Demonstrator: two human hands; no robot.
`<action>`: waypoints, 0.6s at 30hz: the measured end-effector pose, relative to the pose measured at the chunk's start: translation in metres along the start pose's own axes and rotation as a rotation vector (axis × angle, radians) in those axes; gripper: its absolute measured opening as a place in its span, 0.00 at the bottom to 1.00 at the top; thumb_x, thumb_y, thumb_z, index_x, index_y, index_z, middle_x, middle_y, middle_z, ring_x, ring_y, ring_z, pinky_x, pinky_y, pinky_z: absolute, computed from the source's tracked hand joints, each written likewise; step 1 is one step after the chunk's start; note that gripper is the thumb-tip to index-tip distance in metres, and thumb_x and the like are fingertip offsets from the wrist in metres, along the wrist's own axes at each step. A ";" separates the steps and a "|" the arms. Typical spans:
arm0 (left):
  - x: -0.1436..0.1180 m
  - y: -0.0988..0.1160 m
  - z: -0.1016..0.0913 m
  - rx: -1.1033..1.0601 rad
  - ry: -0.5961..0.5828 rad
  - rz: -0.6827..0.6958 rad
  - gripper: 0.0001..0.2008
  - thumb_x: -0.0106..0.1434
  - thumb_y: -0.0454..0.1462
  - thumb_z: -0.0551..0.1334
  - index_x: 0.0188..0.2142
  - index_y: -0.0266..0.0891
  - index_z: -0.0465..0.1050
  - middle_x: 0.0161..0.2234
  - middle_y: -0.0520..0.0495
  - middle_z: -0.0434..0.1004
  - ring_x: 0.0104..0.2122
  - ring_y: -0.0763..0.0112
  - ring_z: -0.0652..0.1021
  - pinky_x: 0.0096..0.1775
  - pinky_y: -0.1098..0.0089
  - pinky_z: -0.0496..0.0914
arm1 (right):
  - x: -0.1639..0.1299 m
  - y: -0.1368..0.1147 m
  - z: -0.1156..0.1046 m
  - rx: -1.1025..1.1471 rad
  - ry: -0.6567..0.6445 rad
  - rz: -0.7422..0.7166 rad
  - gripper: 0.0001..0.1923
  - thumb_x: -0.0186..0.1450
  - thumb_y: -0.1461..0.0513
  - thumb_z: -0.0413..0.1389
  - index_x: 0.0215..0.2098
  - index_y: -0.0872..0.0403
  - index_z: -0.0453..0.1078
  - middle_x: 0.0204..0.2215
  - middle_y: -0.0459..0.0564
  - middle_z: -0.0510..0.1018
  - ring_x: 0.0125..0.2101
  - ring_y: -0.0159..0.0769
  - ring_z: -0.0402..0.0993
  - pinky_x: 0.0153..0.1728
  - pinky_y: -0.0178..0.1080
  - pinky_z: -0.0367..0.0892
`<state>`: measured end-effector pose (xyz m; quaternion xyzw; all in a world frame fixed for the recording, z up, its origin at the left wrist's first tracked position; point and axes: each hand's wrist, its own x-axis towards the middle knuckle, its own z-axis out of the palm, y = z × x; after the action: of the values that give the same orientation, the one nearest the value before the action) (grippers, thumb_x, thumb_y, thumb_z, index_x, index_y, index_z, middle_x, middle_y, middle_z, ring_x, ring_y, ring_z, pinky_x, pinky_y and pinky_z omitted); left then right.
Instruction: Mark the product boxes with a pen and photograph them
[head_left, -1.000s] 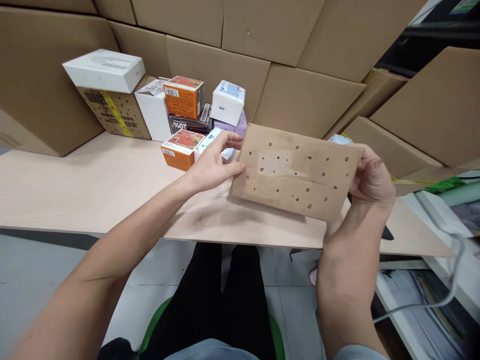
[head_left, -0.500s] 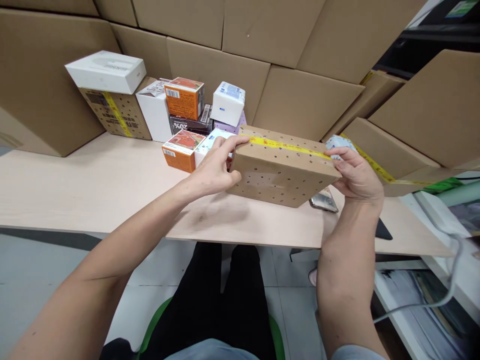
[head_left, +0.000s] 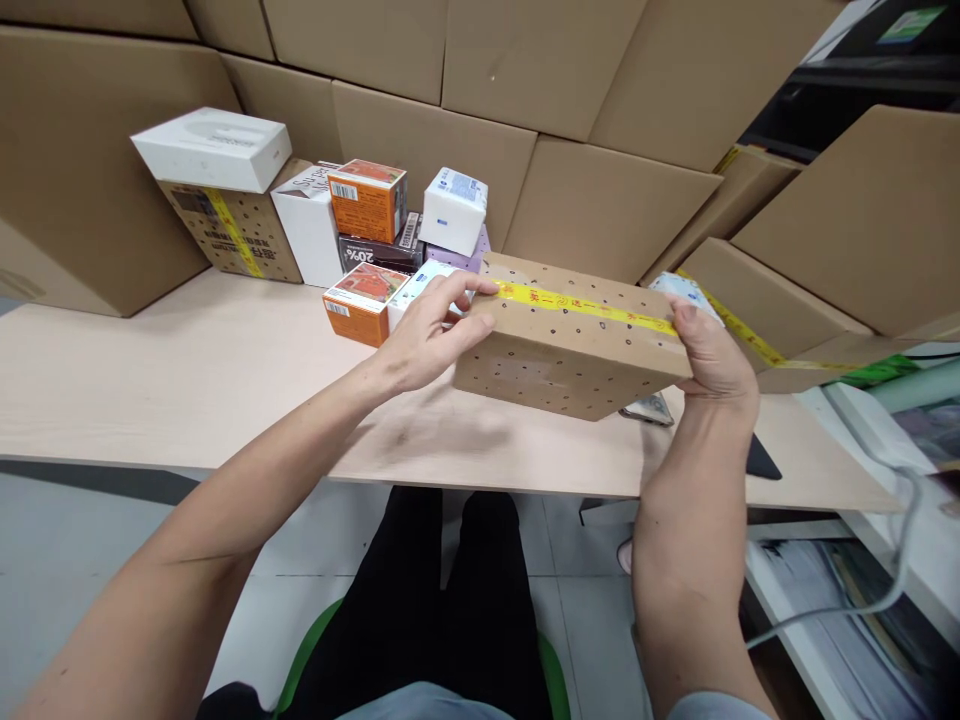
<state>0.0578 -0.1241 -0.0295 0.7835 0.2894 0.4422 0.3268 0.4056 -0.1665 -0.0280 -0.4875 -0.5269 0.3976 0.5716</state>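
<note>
While I hold it above the pale wooden table (head_left: 187, 380), the flat brown cardboard box with yellow tape (head_left: 570, 345) stays level.
My left hand (head_left: 427, 335) and right hand (head_left: 712, 350) each close on one end of it.

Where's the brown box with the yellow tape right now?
In the head view, the taped brown box sits centre-right above the table, gripped between the left hand and right hand.

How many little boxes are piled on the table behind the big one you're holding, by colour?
Orange boxes: 2
White boxes: 3
Brown dotted box: 1
Dark box: 1
Purple box: 1
Pale blue box: 1
Total: 9
</note>
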 end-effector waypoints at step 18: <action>-0.007 0.017 -0.012 0.330 -0.380 0.197 0.39 0.61 0.41 0.64 0.68 0.52 0.50 0.65 0.42 0.53 0.64 0.51 0.62 0.60 0.52 0.68 | -0.008 0.002 -0.033 -0.105 -0.119 -0.007 0.23 0.46 0.42 0.72 0.29 0.50 0.79 0.17 0.48 0.74 0.13 0.30 0.64 0.13 0.33 0.49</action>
<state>0.0468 -0.1366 -0.0147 0.9197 0.2132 0.2635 0.1983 0.4371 -0.1781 -0.0310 -0.4904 -0.5816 0.3959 0.5143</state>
